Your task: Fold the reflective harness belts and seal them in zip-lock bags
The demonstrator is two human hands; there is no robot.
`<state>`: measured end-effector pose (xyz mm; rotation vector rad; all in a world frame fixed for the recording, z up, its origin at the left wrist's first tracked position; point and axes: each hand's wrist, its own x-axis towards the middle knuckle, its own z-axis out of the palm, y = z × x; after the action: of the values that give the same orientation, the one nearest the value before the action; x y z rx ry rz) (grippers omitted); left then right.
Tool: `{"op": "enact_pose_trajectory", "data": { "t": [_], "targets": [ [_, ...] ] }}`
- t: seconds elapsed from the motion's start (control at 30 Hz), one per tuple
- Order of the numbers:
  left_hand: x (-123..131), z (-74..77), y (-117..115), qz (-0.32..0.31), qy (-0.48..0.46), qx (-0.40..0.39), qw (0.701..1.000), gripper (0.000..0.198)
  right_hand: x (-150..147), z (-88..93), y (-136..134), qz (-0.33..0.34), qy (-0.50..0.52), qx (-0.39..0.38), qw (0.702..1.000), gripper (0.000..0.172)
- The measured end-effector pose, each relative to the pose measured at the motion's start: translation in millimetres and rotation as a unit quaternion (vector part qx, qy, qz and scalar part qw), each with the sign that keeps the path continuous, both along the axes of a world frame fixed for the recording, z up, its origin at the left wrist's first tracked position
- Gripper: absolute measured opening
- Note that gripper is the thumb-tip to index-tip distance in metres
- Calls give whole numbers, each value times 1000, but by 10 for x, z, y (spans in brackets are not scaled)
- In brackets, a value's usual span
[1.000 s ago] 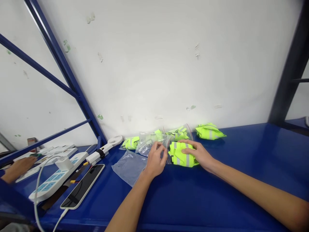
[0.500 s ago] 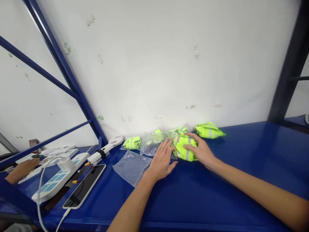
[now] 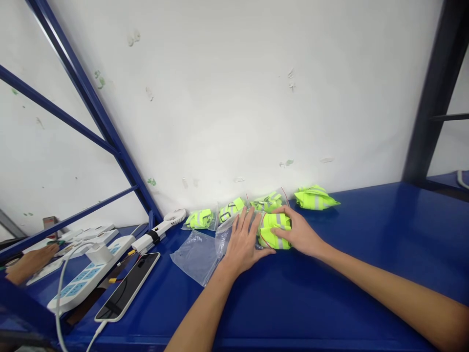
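Note:
My right hand [image 3: 298,233] grips a folded fluorescent yellow reflective vest [image 3: 279,224] from its right side, fingers over the top. The vest's left end sits at the red-edged mouth of a clear plastic bag [image 3: 224,239]. My left hand [image 3: 245,242] lies over this bag with its fingers stretched out and its thumb close to the vest; part of the bag is hidden under it. A second clear bag [image 3: 196,256] lies flat to the left of my left hand. Behind my hands are bagged yellow vests [image 3: 231,209], and an unbagged-looking folded vest [image 3: 315,198] lies farther right.
A phone [image 3: 128,287] on a charging cable, a power strip [image 3: 86,276] and a small white fan [image 3: 175,215] stand on the left of the blue table [image 3: 330,303]. A blue metal frame [image 3: 110,132] rises behind them. Another person's hand [image 3: 34,263] is at far left.
My right hand has moved slightly left with the vest, toward the bag. My left hand has shifted a little, and the bagged vests behind show more clearly.

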<state>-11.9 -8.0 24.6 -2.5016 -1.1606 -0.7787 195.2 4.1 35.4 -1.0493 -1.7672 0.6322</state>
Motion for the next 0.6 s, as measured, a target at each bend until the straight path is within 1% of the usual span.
{"op": "enact_pose_trajectory", "data": {
  "t": [0.2, 0.27, 0.37, 0.47, 0.53, 0.6],
  "targets": [
    [44, -22, 31, -12, 19, 13, 1000, 91, -45, 51, -58, -55, -44, 27, 997, 34],
    [58, -22, 22, -9, 30, 23, 999, 90, -52, 46, -62, -58, -57, 38, 996, 36],
    [72, -15, -3, 3, 51, 40, 998, 89, -53, 33, -67, -53, -68, 31, 996, 43],
    [70, -5, -15, 15, 62, 48, 997, 92, -54, 21, -79, -46, -74, 16, 996, 42],
    [63, -2, -13, 20, 59, 48, 997, 94, -57, 9, -78, -44, -65, 24, 997, 41],
    [58, 1, -8, 23, 56, 47, 997, 94, -60, -9, -59, -49, -35, 36, 998, 43]
  ]
}}
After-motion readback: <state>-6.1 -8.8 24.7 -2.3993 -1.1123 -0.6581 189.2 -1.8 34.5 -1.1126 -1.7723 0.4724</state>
